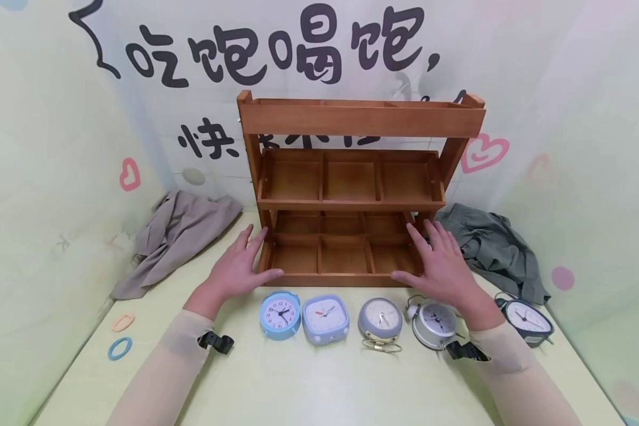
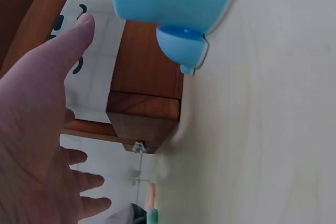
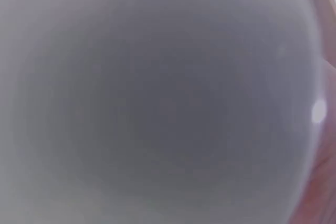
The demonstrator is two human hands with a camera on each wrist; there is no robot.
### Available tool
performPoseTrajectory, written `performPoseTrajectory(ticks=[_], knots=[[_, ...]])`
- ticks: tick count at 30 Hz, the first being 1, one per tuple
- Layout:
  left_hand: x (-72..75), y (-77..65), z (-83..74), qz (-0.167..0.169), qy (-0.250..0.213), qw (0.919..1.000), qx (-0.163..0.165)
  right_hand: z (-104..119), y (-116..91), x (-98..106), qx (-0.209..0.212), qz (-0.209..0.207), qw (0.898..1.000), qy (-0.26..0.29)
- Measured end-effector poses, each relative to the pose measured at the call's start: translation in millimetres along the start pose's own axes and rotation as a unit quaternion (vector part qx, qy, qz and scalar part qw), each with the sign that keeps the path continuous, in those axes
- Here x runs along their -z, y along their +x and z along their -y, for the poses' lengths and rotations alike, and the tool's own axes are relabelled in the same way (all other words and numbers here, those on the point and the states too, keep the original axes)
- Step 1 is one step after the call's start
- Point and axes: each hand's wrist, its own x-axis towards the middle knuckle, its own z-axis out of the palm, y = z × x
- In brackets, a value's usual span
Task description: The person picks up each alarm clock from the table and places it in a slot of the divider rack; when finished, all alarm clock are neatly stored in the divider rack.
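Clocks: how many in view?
5: blue clock, square clock and grey clock in front of the rack; white clock left of the right arm, dark clock right of it. More may be hidden.

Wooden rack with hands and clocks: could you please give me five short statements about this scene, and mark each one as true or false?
1. The left hand and the right hand are at opposite sides of the wooden rack. True.
2. The right hand grips a clock. False: it holds nothing, and its fingers are extended by the rack.
3. The square clock is between the light blue clock and the purple-grey clock. True.
4. The light blue clock sits inside the rack. False: it is on the table, in front of the rack.
5. The blue ring lies nearer to the head camera than the peach ring. True.
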Motion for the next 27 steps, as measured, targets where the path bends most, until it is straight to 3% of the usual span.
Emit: performPoseTrajectory(ticks=[7, 14, 27], knots=[[-5.1, -1.5, 11.4, 0.042, -0.044, 0.9981, 0.012, 25.6, -0.9, 0.8, 0.030, 0.016, 0.999, 0.030], [-12.3, -1.9, 19.3, 0.057, -0.068, 0.9961, 0.001, 52.9, -8.8, -2.6, 0.071, 0.028, 0.996, 0.052], [-20.5, -1.3, 30.7, 0.056, -0.110, 0.9922, -0.016, 119.3, -14.7, -15.7, 0.197, 0.054, 0.973, 0.103]])
